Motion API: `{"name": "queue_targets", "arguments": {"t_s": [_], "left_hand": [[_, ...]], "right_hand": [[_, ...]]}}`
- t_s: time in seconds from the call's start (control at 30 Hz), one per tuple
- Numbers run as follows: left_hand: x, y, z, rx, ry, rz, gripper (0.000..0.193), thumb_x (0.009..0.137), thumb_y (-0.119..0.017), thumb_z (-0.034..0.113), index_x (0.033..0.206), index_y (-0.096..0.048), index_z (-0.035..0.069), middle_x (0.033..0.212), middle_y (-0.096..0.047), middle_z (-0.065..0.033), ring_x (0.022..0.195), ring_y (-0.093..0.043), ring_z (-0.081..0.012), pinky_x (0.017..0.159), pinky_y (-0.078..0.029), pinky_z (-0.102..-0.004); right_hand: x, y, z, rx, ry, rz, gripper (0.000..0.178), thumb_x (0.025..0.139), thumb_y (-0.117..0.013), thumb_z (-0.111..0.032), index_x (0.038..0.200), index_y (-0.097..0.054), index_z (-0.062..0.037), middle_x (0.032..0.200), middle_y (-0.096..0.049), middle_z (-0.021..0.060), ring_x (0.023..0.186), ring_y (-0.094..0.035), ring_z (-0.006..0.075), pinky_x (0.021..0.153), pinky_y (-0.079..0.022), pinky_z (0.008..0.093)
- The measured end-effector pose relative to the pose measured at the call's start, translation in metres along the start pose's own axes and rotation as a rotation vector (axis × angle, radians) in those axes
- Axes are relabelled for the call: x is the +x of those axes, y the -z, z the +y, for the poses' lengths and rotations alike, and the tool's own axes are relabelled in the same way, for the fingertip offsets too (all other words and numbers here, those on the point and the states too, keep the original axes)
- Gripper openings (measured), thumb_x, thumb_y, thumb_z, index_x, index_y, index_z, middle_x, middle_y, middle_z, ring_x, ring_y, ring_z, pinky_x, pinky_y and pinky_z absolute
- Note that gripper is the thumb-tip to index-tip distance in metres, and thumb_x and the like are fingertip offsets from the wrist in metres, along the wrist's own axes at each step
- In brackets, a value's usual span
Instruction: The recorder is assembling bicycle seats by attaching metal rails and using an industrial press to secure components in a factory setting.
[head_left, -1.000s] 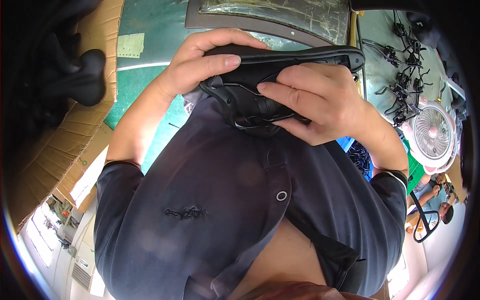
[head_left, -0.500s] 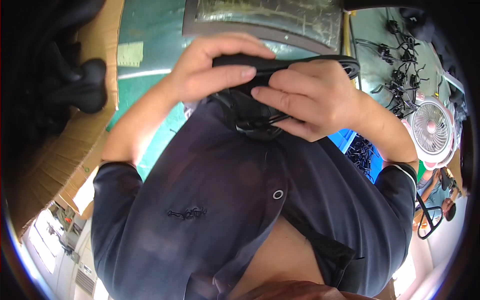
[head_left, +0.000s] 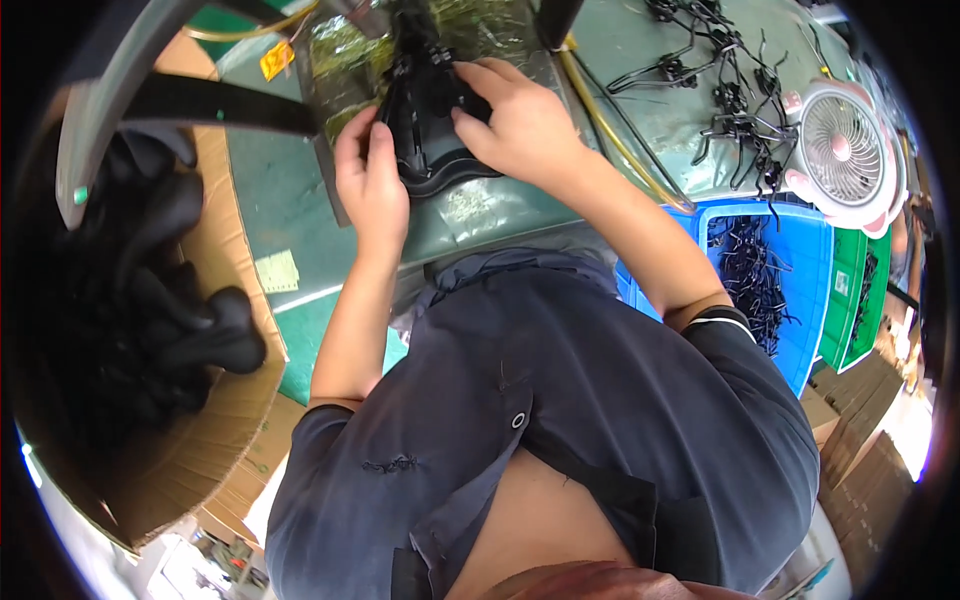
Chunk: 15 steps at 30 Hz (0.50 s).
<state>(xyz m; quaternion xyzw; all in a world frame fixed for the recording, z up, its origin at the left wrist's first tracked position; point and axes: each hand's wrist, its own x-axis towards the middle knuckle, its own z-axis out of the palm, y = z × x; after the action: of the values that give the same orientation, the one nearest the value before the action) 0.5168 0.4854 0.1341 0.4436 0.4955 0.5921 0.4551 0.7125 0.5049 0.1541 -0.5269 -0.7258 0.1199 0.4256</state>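
A black bicycle saddle (head_left: 432, 170) lies underside up on a dark-framed plate (head_left: 345, 60) covered with shiny film. Its wide end points toward me, and dark rails or a bracket show along its middle. My left hand (head_left: 375, 190) is closed round the saddle's left edge, thumb on the near side. From the right, my right hand (head_left: 520, 120) grips the saddle near its middle, with thumb and forefinger bent over the underside. What lies beneath the right fingertips is hidden.
A cardboard box (head_left: 245, 250) of black saddles stands at left, under a grey metal frame (head_left: 130, 90). Several black bent-wire brackets (head_left: 735, 100) lie at right on the green table, near a pink-and-white fan (head_left: 842, 140). Blue (head_left: 815, 270) and green (head_left: 842, 290) bins hold parts.
The saddle has gone from close to my chest, away from me, down onto the plate. Both hands moved forward with it, and the view has shifted, bringing the grey frame into sight.
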Motion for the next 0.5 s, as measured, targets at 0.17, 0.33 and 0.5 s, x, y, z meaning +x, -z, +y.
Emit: {"name": "queue_targets", "arguments": {"t_s": [0.17,0.33,0.5], "left_hand": [[0.029,-0.019,0.008,0.943,-0.697,-0.054,0.018,0.099,-0.076,0.015,0.093,-0.073,-0.001,0.127,-0.07,-0.0173,0.111,-0.068,-0.0313,0.099,-0.053,-0.0362],[0.07,-0.015,-0.011,0.88,-0.853,-0.046,0.026,0.09,-0.079,0.014,0.073,-0.064,0.001,0.112,-0.072,-0.0166,0.097,-0.068,-0.0378,0.085,-0.054,-0.0448],[0.071,-0.014,-0.008,0.859,-0.806,-0.06,0.023,0.091,-0.08,0.016,0.08,-0.065,0.001,0.115,-0.071,-0.0163,0.101,-0.068,-0.0378,0.087,-0.055,-0.0451]], "right_hand": [[0.011,-0.02,0.013,-0.063,0.028,0.09,0.043,0.078,-0.073,-0.018,0.12,-0.077,-0.006,0.118,-0.074,0.0151,0.095,-0.075,0.0359,0.081,-0.063,0.0434],[0.033,-0.036,0.024,-0.125,0.077,0.182,0.041,0.077,-0.075,-0.021,0.116,-0.077,-0.0083,0.106,-0.073,0.0098,0.084,-0.074,0.0318,0.072,-0.062,0.0419],[0.032,-0.04,0.025,-0.04,0.072,0.249,0.046,0.085,-0.078,-0.028,0.124,-0.072,-0.006,0.112,-0.073,0.0129,0.088,-0.074,0.0343,0.074,-0.062,0.0426]]}}
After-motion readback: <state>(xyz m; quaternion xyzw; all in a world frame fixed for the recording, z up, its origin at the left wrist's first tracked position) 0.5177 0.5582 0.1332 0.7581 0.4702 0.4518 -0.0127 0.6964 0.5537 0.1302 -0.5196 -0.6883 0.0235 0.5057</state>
